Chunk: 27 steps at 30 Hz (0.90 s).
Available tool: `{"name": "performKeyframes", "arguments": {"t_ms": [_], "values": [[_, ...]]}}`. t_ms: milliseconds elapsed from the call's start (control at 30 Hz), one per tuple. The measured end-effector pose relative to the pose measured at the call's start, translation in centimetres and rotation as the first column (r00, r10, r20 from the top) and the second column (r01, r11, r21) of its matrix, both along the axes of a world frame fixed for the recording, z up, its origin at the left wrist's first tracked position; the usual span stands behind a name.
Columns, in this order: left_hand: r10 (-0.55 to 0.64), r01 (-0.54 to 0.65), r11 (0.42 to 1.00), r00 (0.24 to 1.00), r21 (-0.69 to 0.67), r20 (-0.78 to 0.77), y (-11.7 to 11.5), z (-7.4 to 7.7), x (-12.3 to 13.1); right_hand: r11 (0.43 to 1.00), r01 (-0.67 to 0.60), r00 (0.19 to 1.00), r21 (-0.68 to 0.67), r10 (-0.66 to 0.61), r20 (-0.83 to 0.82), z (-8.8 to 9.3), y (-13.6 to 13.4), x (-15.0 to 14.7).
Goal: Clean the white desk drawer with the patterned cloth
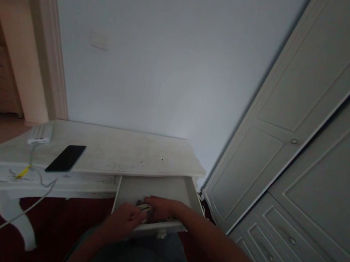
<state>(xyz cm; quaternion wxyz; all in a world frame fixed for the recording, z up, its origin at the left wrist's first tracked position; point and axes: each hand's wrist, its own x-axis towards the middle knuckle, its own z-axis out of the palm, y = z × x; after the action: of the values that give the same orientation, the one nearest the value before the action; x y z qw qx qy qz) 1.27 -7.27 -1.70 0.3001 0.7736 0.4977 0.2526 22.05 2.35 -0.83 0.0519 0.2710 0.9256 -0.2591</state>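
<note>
A white drawer is pulled out from the white table, in front of my body. Over its front part, my left hand and my right hand are close together. Between them is a small bundle with light and dark patches; its kind is too dim and covered to make out. The left fingers close on its near left side. My right hand curls round its right side, with the fingertips partly hidden.
On the tabletop's left lie a dark phone or tablet and a white power strip. A white cable with a yellow tag hangs past the table edge. A white wardrobe stands to the right; a wall rises behind the table.
</note>
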Motion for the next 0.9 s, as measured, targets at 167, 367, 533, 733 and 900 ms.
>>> {"name": "performKeyframes", "arguments": {"t_ms": [167,367,533,733,900], "values": [[0.047,-0.047,0.998,0.999,0.050,0.002,0.4,-0.7,0.3,0.887,0.449,0.889,0.108,-0.455,0.047,2.0,1.5,8.2],[0.041,-0.041,0.999,0.999,0.024,0.019,0.5,-0.6,0.5,0.684,0.674,0.716,0.279,-0.698,-0.019,0.7,2.0,4.5],[0.066,-0.064,0.998,0.994,-0.030,0.090,0.4,-0.4,0.1,0.733,0.614,0.777,0.291,-0.626,-0.063,-1.1,1.5,-5.8],[0.050,-0.046,0.998,0.992,-0.040,0.115,0.3,0.1,0.0,0.934,0.314,0.949,0.168,-0.312,-0.043,-2.2,-0.1,-9.8],[0.066,-0.061,0.997,0.992,-0.044,0.111,0.1,0.0,0.1,0.989,0.132,0.985,-0.072,-0.139,-0.102,-1.1,0.2,-1.8]]}}
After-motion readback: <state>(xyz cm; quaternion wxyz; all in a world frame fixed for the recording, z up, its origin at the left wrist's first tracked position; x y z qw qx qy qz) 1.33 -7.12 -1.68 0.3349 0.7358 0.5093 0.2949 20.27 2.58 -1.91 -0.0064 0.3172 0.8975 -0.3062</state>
